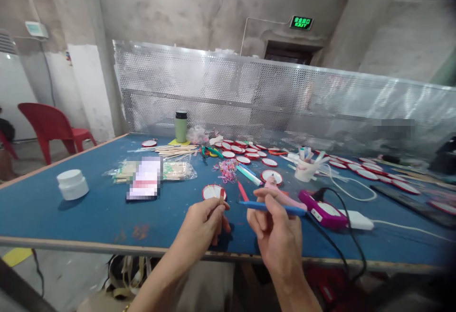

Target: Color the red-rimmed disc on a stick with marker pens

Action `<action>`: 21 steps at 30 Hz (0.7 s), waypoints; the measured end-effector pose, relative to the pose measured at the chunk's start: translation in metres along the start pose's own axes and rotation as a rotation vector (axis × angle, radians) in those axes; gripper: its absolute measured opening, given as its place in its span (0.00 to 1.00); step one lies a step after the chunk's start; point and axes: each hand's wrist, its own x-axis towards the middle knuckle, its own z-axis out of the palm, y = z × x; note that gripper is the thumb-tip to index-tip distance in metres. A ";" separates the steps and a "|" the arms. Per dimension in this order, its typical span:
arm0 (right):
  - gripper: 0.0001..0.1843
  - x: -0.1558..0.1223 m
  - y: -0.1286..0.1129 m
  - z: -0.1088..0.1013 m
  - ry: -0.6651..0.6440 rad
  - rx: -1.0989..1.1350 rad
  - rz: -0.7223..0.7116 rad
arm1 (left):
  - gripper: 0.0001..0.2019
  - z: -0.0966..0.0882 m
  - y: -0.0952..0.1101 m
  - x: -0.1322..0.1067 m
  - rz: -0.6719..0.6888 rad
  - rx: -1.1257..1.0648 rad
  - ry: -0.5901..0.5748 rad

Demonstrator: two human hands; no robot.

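Observation:
My left hand (204, 224) is closed in a pinch on a thin wooden stick (221, 197) with a red tip, held upright over the front edge of the blue table (89, 198). My right hand (274, 229) grips a blue pen (274, 207), lying level with its tip pointing left toward the stick. Just beyond the stick lies a round red-rimmed white disc (213, 191). A red stick (242, 191) and a pink object (281, 195) lie behind the pen.
A white jar (72, 184), a bag of wooden sticks (178, 169), loose sticks (176, 149), a green bottle (181, 126), coloured rubber bands (227, 169), several red-rimmed discs (249, 153), a cup of pens (305, 167), a magenta device (322, 210) with cables, and a white adapter (358, 219). A red chair (50, 127) stands at left.

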 end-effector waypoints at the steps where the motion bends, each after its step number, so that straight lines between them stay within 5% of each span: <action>1: 0.11 0.000 0.003 0.002 0.005 -0.032 -0.032 | 0.16 0.000 0.000 0.000 0.002 -0.001 -0.002; 21: 0.06 -0.018 0.014 0.004 -0.079 -0.656 -0.449 | 0.15 -0.005 0.005 0.000 0.018 0.025 -0.073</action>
